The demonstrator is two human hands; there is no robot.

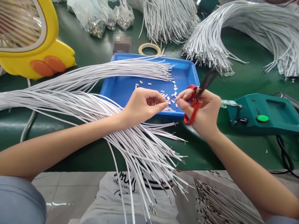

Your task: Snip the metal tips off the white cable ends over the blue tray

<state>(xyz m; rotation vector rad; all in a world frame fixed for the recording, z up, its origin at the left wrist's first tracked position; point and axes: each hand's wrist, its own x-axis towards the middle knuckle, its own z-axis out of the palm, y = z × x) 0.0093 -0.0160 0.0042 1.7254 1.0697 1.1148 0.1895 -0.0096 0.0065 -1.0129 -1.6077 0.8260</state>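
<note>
My left hand [144, 104] pinches the end of a white cable, whose thin coloured inner wires poke out past the fingertips. Facing it, my right hand [203, 109] carries red-handled scissors [193, 113] hooked in the palm, blades pointing up and away. Its thumb and forefinger are pressed together close to the wire ends. Below both hands sits a blue tray [116, 90] with small whitish offcuts [174, 88] scattered in it. A bundle of white cables [140, 143] runs under my left forearm, its stripped ends fanning over the table edge. Another cable bundle [140, 69] lies across the tray.
A yellow fan [58, 53] stands at the left. Behind the tray are a tape roll [149, 45], bags of small metal parts [125, 18] and more cable bundles [210, 46]. A green machine [263, 113] with a black cord stands at the right.
</note>
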